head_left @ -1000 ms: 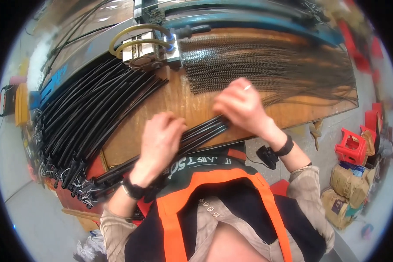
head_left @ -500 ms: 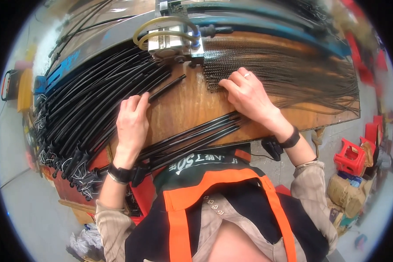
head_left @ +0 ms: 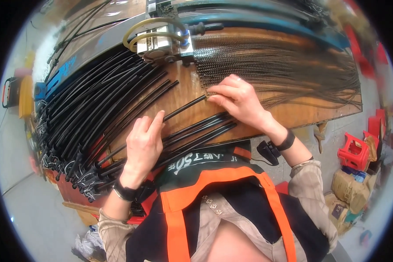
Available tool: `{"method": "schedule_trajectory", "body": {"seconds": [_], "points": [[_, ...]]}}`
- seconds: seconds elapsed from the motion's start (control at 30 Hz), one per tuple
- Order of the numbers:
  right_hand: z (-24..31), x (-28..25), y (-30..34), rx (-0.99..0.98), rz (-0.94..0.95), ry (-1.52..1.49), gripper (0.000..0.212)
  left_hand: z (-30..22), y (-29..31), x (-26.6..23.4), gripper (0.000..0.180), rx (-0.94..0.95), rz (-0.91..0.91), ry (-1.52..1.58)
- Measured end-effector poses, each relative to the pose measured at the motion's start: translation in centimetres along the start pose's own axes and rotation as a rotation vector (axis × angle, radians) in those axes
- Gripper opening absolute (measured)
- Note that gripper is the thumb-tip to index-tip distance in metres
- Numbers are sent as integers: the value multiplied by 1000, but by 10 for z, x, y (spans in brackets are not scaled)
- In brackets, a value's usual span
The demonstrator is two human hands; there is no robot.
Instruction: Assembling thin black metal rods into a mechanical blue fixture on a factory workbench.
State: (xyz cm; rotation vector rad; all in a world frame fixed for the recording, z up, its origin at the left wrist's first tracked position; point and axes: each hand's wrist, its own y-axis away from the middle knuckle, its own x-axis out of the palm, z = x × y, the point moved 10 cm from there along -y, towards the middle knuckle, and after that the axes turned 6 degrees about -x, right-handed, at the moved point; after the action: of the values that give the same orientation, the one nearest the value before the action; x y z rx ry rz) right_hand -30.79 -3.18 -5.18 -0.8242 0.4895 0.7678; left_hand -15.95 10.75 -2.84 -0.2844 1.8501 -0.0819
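My left hand (head_left: 144, 142) is closed around a thin black tube (head_left: 185, 108), its free end pointing up and to the right. Close to that end, the thumb and forefinger of my right hand (head_left: 238, 96) pinch what looks like the tip of a long coil spring, mostly hidden by the fingers. Many dark coil springs (head_left: 249, 61) lie side by side beyond and right of this hand. To the left spreads a large bundle of black tubes (head_left: 96, 91) with whitish strands at their near ends. A few more black tubes (head_left: 209, 136) lie along the table's front edge.
A metal clamp-like device (head_left: 157, 46) with yellowish hoses stands at the back middle of the wooden table (head_left: 185, 81). A blue rail (head_left: 266, 24) runs behind the springs. On the floor at right are a red stool (head_left: 353, 150) and packages (head_left: 351, 187).
My left hand has moved right and slightly nearer, carrying a black tube whose end now meets the fingers of my right hand. The right hand has shifted slightly left and nearer, away from the springs' ends.
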Motion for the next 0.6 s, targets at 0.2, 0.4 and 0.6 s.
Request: {"method": "schedule_trajectory", "body": {"seconds": [0.2,0.4,0.6], "points": [[-7,1,5,65,-24,-102,17,-9,-1,-5,34,20,-2,0],[21,-12,5,-192,-54,104,24,-16,3,-8,37,73,11,-29],[40,-12,25,-458,13,280,35,-32,5,21,43,120,108,-2]]}}
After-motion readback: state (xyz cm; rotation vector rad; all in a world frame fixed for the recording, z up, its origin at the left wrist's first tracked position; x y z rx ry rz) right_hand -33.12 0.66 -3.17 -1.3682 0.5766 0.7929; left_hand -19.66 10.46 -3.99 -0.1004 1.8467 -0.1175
